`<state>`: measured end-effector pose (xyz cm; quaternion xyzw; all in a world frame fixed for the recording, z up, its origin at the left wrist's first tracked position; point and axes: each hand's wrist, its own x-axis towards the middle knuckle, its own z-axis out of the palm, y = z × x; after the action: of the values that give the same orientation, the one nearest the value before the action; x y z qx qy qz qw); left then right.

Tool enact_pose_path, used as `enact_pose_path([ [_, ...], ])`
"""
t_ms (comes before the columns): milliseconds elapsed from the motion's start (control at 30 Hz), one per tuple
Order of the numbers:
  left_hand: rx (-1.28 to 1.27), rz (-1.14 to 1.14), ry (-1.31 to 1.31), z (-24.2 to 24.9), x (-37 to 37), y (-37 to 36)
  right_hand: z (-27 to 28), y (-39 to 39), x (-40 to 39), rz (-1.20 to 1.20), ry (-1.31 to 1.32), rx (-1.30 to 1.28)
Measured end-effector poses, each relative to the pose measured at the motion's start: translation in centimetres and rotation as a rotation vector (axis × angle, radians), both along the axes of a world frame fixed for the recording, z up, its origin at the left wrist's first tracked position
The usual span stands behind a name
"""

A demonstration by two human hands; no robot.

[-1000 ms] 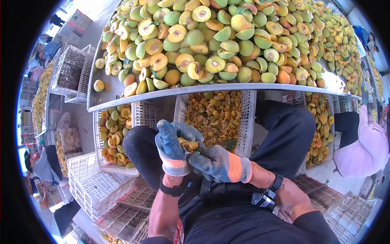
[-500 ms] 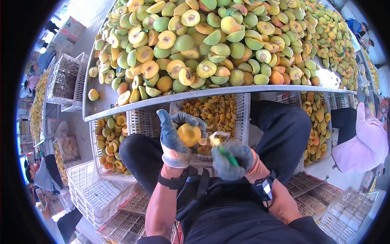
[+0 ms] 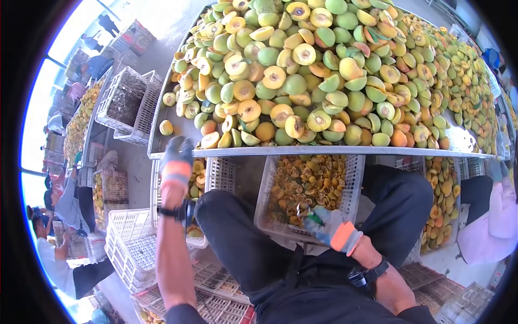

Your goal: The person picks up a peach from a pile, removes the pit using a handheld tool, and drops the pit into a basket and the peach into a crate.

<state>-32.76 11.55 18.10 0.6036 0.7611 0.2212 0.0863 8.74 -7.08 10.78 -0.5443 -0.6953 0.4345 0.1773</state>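
My left hand [image 3: 178,149], in a grey glove, is at the front edge of the metal table [image 3: 324,150], above a crate of fruit halves [image 3: 197,178]; its fingers are blurred, and no fruit shows in it. Over the crate of small orange pieces [image 3: 307,186], my right hand [image 3: 330,225] is closed round a green-handled tool [image 3: 317,217] with a curved metal end. Halved green and yellow fruits [image 3: 302,81] are heaped on the table beyond both hands.
Empty white crates [image 3: 132,243] stand at the lower left, with dirty crates [image 3: 127,100] beyond. Another fruit crate [image 3: 441,200] is right of my knee. A person in pink [image 3: 488,227] sits at the right; a person in white [image 3: 56,262] is at the left.
My left hand has moved left and away from my right hand, and the yellow fruit half is no longer in it. My right hand still holds the tool, now lower. The view has shifted.
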Motion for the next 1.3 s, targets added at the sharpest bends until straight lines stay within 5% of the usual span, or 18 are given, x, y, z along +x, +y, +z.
enact_pose_path([
  [100,-0.575,-0.025,0.345,0.1,4.2,6.1,1.7,0.8,-1.1,0.261,-0.125,0.155],
  [133,-0.57,-0.103,0.336,-3.5,2.2,8.2,0.4,0.3,-1.4,0.206,-0.095,0.116],
  [300,-0.085,-0.144,0.216,-1.6,6.1,6.6,-0.7,0.5,-0.5,0.241,-0.141,0.147],
  [367,0.04,-0.121,-0.744,0.0,6.5,5.5,0.3,1.2,0.0,0.277,-0.226,0.149],
  [400,0.029,0.02,-1.145,1.6,7.4,3.7,2.7,2.1,0.5,0.292,-0.25,0.391],
  [433,0.051,0.052,-1.325,2.0,8.0,2.1,4.4,2.9,0.5,0.309,-0.269,0.636],
  [467,0.001,0.08,-1.439,3.1,9.2,0.0,4.9,3.2,-0.6,0.058,0.068,0.584],
  [567,-0.158,0.106,-1.741,5.3,13.8,-6.0,7.7,4.2,-2.1,-0.122,0.28,0.314],
  [633,-0.07,0.107,-1.683,3.5,16.1,-8.6,9.9,4.0,-2.8,-0.207,0.375,0.207],
  [733,-0.034,0.032,-1.707,3.4,20.0,-12.8,12.4,2.9,-3.5,-0.07,0.142,0.32],
  [767,0.121,-0.241,-0.982,4.7,21.3,-14.2,12.4,2.5,-3.6,-0.071,0.129,0.321],
  [833,0.052,-0.071,-1.622,4.5,21.8,-14.9,12.2,2.2,-3.7,-0.038,0.158,0.32],
  [1300,0.176,-0.167,-1.322,5.8,23.7,-17.4,13.2,-0.1,-3.9,-0.021,0.038,0.207],
])
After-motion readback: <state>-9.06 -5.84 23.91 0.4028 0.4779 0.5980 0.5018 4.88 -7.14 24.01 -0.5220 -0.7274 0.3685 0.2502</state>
